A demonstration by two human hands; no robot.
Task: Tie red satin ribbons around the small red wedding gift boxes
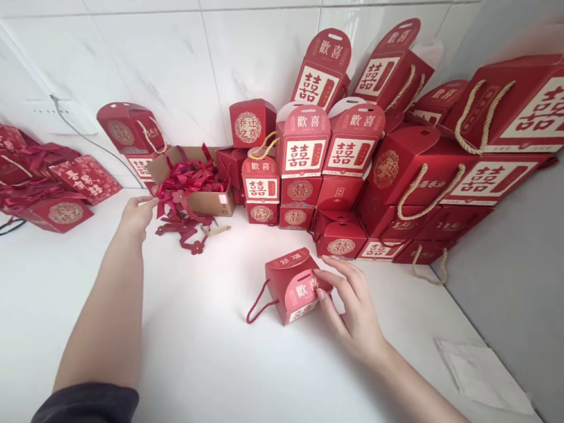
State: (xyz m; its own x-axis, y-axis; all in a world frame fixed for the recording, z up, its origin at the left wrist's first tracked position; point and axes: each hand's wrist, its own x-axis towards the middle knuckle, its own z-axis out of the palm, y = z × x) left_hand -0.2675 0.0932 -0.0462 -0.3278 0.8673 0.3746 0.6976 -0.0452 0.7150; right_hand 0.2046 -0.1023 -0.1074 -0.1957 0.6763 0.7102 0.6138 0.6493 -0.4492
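The small red box (289, 276) stood on the white tabletop (212, 374) in front of me, its dark red cord handle (258, 310) looping out to the left. My right hand (348, 300) rested at its right end, fingers spread and loosely bent, the tips touching the box without closing around it. I judged that light contact about right: a firm squeeze could crease the card, and a gentle downward touch would steady it better than a sideways push.

Further out, my left arm reached to the near-left corner of an open cardboard carton (210, 203) heaped with red ribbons (197, 176). My left hand (138, 216) was at the strands there, but its far side was hidden, so I could not tell whether the fingers had pinched one. Flower-trimmed pieces (179, 227) lay tangled before the carton; such strands called for a single one between thumb and finger, eased free slowly.

Beyond, stacked red boxes (386, 170) stood against the tiled wall (254, 55), and a pale sheet (483, 377) lay to my right.
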